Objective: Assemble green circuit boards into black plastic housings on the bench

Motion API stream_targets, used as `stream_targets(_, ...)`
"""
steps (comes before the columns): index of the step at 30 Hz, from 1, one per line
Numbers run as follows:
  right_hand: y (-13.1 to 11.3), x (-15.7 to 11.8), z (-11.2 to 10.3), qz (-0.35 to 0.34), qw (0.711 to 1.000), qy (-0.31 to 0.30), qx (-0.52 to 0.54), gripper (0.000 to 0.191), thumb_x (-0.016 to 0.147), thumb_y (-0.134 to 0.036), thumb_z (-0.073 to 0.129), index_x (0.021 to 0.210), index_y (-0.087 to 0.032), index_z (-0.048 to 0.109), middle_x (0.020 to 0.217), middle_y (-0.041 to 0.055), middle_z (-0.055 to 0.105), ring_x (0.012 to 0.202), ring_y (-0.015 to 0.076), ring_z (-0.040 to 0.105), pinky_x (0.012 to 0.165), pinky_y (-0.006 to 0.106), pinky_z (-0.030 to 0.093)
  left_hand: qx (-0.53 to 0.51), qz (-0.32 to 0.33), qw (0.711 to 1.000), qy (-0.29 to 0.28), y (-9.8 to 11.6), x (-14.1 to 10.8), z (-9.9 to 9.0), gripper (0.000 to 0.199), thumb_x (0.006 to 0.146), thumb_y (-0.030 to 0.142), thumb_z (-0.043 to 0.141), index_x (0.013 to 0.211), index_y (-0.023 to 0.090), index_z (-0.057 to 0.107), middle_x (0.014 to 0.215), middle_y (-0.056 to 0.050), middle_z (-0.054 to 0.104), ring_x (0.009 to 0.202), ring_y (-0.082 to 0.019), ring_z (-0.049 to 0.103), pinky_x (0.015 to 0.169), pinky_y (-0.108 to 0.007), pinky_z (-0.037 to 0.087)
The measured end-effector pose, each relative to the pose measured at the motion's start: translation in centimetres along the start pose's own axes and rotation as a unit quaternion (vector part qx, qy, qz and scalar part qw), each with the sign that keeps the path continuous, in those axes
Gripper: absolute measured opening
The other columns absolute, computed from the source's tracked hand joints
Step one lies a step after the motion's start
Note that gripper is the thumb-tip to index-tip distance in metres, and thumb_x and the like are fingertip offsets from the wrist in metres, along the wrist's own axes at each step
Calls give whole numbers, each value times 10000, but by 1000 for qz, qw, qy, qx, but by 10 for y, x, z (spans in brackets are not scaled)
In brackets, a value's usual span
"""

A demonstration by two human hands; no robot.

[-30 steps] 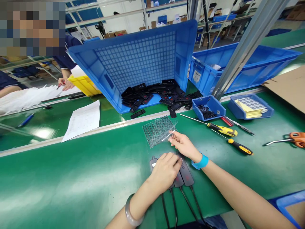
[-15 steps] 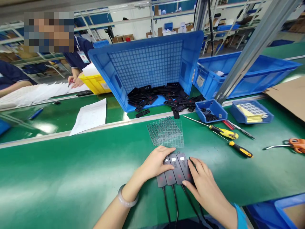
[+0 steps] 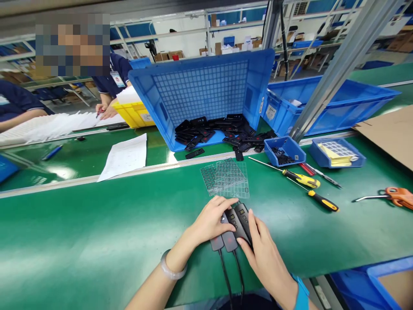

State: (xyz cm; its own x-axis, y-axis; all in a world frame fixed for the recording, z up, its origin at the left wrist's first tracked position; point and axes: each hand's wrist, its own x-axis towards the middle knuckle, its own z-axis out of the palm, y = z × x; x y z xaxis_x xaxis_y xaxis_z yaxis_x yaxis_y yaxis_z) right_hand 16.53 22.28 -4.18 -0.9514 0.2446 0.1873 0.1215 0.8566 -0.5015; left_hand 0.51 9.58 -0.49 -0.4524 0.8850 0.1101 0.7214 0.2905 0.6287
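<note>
Several slim dark corded control boxes lie side by side on the green bench in front of me. My left hand (image 3: 217,218) curves over the two left boxes (image 3: 229,242), thumb across their faces and fingers at their upper end. Black cables run from these two toward me. Against them lean two right-hand boxes (image 3: 237,224), tilted, with small windows and buttons on their faces. My right hand (image 3: 260,241) grips this pair from the right side, thumb at the lower end. Its fingers partly cover the outermost box.
Clear label sheets (image 3: 226,177) lie beyond my hands. Screwdrivers (image 3: 323,201), orange-handled pliers (image 3: 398,197) and a small blue bin (image 3: 284,150) of black parts are to the right. Behind, a tipped blue crate (image 3: 200,90) holds black casings. A co-worker's hands (image 3: 106,111) are at far left.
My right hand has moved left and tilted the two right boxes against the others. Their cables no longer show in front. My left hand stays nearly in place.
</note>
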Motion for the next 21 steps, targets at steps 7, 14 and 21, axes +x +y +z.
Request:
stream_targets(7,-4,-1,4,-45,998,3,-40,617,988,-311,298,1515,-224,-11,1201,169,511,1069,317,560,802,458,569,23,-7,1000,-15,-1,-4,-11,736,735,406,758,1360,226,415,1109,-84,562,1023,-251,522,904,-415,448)
stream_targets(14,-24,-4,13,-46,994,19,-101,633,981,-407,275,1508,-128,64,1241,221,497,1010,339,549,778,481,551,45,-3,996,-80,-3,-18,-23,741,758,324,748,1391,243,371,1168,-96,577,1061,-268,536,923,-413,449)
stream_targets(21,-39,-6,23,-47,988,35,-143,549,984,-278,233,1499,-128,120,1242,213,519,983,320,561,781,470,531,67,-19,994,-86,-12,-46,-37,821,761,392,730,1443,293,282,1267,-113,505,1131,-300,493,954,-474,429)
